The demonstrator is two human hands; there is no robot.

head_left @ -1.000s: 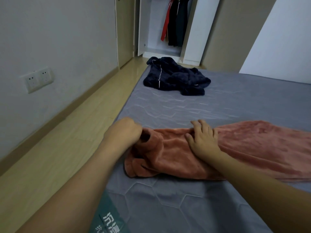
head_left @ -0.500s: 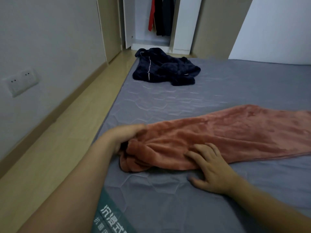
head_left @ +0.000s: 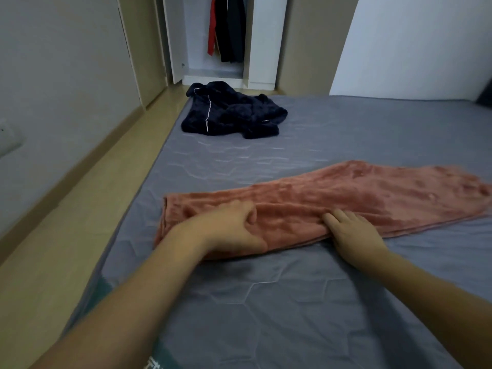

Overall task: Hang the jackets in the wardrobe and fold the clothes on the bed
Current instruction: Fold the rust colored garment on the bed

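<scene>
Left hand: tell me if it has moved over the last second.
Yes. The left hand has slid from the pink garment's bunched end, near the mattress edge, rightward onto the cloth, toward the right hand.

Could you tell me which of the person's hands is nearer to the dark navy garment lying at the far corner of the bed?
Left. The left hand rests on the pink garment almost straight below the navy garment; the right hand lies further right on the same pink cloth, so further away.
</scene>
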